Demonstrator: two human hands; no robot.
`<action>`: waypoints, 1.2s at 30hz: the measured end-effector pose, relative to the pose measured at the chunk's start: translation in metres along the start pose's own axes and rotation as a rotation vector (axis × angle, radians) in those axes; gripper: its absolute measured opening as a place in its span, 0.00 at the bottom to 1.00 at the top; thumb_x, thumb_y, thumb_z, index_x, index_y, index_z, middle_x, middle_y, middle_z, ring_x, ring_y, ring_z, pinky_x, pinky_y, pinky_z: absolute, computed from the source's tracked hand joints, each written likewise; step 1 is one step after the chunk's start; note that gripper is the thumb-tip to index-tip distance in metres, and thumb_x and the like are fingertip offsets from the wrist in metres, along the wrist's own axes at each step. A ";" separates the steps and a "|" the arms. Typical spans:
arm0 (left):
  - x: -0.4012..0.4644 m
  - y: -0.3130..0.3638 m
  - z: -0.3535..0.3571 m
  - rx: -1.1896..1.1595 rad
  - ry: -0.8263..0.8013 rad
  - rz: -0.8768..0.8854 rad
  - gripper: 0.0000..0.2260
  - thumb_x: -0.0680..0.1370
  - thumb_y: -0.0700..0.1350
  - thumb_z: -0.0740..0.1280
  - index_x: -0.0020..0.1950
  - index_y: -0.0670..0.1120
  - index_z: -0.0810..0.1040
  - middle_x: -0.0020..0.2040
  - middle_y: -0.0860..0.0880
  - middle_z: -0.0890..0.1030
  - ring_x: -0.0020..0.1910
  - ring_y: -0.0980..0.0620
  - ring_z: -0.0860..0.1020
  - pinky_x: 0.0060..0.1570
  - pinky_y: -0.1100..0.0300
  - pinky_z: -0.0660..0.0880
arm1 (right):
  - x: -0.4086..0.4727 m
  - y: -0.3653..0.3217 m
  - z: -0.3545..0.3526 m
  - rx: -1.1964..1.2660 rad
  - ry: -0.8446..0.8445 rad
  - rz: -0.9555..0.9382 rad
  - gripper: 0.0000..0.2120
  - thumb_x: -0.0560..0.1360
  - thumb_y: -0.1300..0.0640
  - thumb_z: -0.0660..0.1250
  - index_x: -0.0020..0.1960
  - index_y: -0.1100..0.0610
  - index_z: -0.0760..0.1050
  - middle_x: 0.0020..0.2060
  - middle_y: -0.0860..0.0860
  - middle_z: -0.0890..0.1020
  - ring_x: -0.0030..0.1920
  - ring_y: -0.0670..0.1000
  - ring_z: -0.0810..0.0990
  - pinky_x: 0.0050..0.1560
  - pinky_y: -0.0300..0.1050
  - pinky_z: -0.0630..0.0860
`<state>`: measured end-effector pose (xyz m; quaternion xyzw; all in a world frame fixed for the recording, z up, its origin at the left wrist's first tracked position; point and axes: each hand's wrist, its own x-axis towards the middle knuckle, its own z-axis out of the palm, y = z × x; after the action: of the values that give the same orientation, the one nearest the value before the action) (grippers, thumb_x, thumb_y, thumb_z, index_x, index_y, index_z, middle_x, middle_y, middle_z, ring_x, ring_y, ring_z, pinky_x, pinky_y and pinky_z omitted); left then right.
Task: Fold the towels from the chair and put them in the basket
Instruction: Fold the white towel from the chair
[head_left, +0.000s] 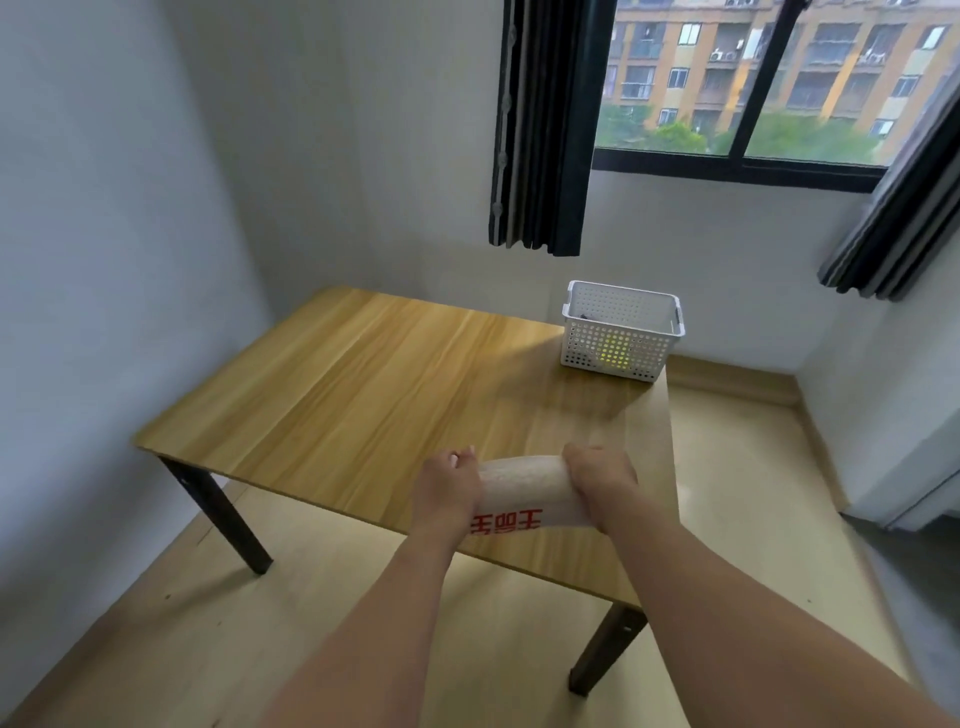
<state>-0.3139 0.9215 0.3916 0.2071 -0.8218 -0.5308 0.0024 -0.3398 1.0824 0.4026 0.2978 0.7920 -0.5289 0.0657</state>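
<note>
Hands, left (448, 488) and right (602, 480), grip the ends of a white, red-lettered towel (524, 486) bunched over the table (363, 384).

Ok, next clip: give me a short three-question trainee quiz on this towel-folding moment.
1. True or false: the white basket stands on the floor.
2. What grips the towel? A) left hand only B) right hand only C) both hands
3. Fill in: the print on the towel is ____ in colour.

Key: 1 false, it stands on the table, at its far right corner; 2 C, one hand at each end; 3 red.
</note>
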 end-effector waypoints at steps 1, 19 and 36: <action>0.007 0.005 0.008 0.008 0.018 -0.003 0.14 0.80 0.52 0.59 0.43 0.44 0.76 0.43 0.45 0.80 0.40 0.48 0.77 0.36 0.56 0.70 | 0.014 -0.003 -0.002 0.012 -0.018 -0.011 0.16 0.75 0.52 0.62 0.57 0.60 0.78 0.53 0.60 0.80 0.49 0.60 0.77 0.52 0.50 0.75; 0.095 0.128 0.264 0.128 0.165 -0.101 0.14 0.80 0.55 0.60 0.43 0.45 0.71 0.44 0.49 0.78 0.41 0.49 0.76 0.42 0.55 0.73 | 0.303 -0.030 -0.146 -0.045 -0.267 -0.092 0.12 0.70 0.52 0.64 0.38 0.59 0.80 0.39 0.57 0.82 0.41 0.58 0.80 0.46 0.49 0.78; 0.218 0.229 0.415 0.008 0.164 -0.148 0.25 0.71 0.68 0.64 0.37 0.45 0.71 0.30 0.53 0.74 0.30 0.52 0.71 0.35 0.57 0.67 | 0.548 -0.136 -0.193 -0.134 -0.575 -0.124 0.16 0.72 0.43 0.69 0.43 0.57 0.79 0.40 0.54 0.82 0.40 0.55 0.82 0.47 0.49 0.81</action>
<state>-0.6832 1.2882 0.3634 0.3099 -0.8035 -0.5075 0.0296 -0.8184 1.4362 0.3649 0.0820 0.7908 -0.5410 0.2741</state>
